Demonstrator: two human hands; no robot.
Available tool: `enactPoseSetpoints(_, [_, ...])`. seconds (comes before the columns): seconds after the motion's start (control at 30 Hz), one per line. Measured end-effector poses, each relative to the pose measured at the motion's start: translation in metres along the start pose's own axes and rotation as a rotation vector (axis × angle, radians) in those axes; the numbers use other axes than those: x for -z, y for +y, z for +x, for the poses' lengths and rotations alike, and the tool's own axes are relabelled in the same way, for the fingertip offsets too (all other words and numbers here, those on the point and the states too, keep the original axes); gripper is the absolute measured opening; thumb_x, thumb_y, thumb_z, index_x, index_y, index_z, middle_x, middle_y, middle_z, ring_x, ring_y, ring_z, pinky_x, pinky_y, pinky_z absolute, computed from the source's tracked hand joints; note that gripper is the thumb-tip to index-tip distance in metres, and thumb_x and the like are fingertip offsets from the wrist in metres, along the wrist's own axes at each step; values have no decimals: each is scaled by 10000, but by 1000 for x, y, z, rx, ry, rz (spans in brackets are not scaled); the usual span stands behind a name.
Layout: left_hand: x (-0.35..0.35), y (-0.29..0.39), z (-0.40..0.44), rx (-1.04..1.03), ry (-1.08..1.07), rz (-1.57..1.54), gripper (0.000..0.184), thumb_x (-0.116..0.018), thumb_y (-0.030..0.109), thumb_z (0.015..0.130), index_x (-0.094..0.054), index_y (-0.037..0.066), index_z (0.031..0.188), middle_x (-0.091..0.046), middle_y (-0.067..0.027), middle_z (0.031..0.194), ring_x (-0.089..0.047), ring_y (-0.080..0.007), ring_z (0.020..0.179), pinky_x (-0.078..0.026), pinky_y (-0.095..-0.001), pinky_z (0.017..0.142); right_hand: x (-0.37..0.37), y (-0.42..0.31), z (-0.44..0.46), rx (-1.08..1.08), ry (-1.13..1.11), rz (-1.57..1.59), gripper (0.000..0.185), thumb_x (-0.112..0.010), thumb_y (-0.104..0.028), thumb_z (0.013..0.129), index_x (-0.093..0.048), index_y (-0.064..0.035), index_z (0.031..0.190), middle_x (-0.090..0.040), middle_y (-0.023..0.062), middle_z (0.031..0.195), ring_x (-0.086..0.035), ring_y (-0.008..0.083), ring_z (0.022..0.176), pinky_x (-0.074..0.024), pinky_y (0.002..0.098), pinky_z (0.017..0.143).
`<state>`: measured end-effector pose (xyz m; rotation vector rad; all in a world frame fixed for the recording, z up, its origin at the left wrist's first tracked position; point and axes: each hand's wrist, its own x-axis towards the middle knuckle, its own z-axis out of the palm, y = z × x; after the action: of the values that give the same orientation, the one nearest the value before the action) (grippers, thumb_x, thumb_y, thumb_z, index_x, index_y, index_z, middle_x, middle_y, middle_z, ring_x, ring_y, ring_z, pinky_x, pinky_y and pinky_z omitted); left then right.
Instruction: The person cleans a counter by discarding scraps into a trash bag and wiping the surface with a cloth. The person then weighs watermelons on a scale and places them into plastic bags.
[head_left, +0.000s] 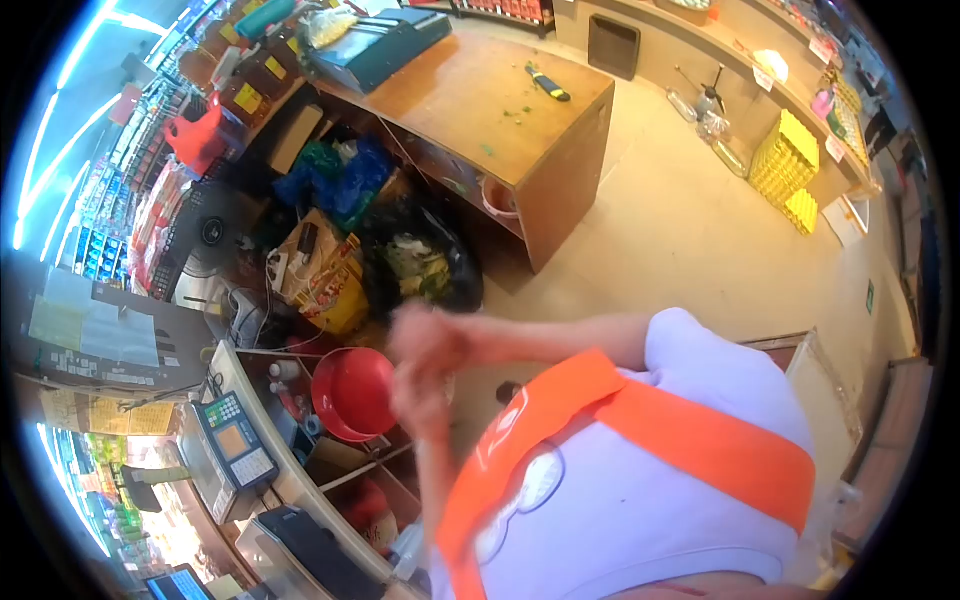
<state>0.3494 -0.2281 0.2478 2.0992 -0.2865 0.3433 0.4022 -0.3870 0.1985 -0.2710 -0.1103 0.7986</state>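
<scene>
My right hand (pixel 428 337) and my left hand (pixel 418 396) are close together near the middle of the view, seemingly touching. The right one is above the left in the picture. Both are smeared by motion, so their fingers cannot be made out and nothing shows clearly between them. Just left of them a red bucket (pixel 353 394) stands by the counter shelves. Beyond them a black plastic bag (pixel 462 262) holds green leaf scraps (pixel 418 265), with a yellow bag (pixel 335 295) beside it.
A wooden table (pixel 460 100) bears a yellow-black knife (pixel 548 83) and leaf bits. Left are a fan (pixel 212 232) and a counter scale (pixel 236 440). Yellow trays (pixel 785 158) are stacked at the right, near glass bottles (pixel 728 155). A pink container (pixel 498 198) is under the table.
</scene>
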Motion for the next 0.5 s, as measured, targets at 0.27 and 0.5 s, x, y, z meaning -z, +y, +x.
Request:
enactPoseSetpoints(0.27, [-127,53,68,-219,-293,-75,175,-549,-6,787,-598,28,952,-607,-146,960,-603,-313,872,-490,-339,743,65,-183,-132,758,624,-230,320,-367,-273,955,-526,-20,1070,-608,120,984,-597,256,723,-504,306,666])
enactPoseSetpoints(0.5, [-100,-26,61,446,-202,-82,140,-558,98,860,-642,-1,911,-657,-81,780,-603,-125,723,-469,-246,712,125,-319,-175,833,1135,-738,346,-498,-330,898,-604,-10,976,-614,54,738,-531,117,521,-431,242,443])
